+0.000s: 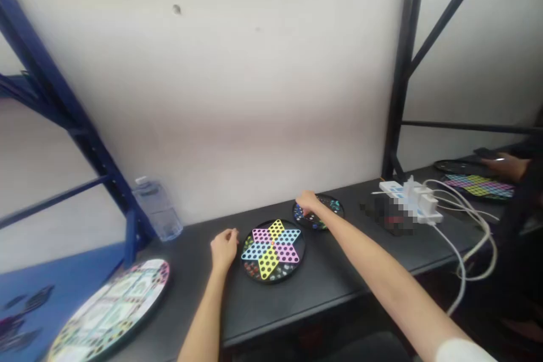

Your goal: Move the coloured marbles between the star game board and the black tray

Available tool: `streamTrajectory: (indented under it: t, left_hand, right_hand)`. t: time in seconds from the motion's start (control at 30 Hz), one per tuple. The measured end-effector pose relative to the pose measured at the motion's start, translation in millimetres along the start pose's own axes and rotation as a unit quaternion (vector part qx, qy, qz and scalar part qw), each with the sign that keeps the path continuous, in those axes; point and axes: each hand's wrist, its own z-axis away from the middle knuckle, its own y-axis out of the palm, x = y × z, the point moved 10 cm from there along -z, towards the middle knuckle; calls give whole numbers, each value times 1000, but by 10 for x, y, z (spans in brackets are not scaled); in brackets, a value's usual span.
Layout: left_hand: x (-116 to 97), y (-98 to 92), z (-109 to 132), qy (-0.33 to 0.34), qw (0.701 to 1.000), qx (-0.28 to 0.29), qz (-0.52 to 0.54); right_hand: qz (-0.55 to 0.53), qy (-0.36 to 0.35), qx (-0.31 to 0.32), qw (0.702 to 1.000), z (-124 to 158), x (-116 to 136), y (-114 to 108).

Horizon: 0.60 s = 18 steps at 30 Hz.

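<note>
Two bare hands reach out over a dark tabletop (322, 277) that runs along a pale wall. The left hand (224, 246) sits just beside the left rim of a round black game board (272, 249) with a six-pointed star of yellow, pink and blue holes. Its fingers are curled loosely inward with the thumb near them, and I cannot tell whether anything small is pinched there. The right hand (307, 202) is stretched further back, over the near-left edge of a small black dish (326, 209) holding coloured marbles. Its fingertips are bent down into the dish, and the blur hides whether they have hold of a marble. The board lies flat between the two arms, near the middle of the tabletop, and the dish lies just behind it to the right, close to the wall. A clear water bottle (159, 210) stands against the wall well to the left, and a larger round patterned board (111, 310) lies at the near left corner. A white power strip (410, 197) with white cables rests to the right. Beyond it another person's hand (509, 167) hovers by a second coloured board (479, 185).
</note>
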Motion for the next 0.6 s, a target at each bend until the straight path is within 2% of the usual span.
streamTrajectory:
  t: [0.1, 0.13, 0.27, 0.33, 0.6]
  left_hand:
    - [13, 7, -8, 0, 1000, 1, -3]
    - [8, 11, -10, 3, 1000, 2, -5]
    - [-13, 18, -18, 11, 1000, 4, -12]
    - [-8, 14, -23, 6, 1000, 4, -16]
    - [6, 13, -32, 5, 1000, 4, -25]
  right_hand:
    - [79, -58, -50, 994, 126, 20, -267]
    - [106, -91, -45, 989, 181, 34, -313]
    - [141, -190, 118, 964, 448, -75, -189]
    - [135, -209, 152, 957, 547, -137, -178]
    - [146, -207, 125, 959, 534, -154, -144]
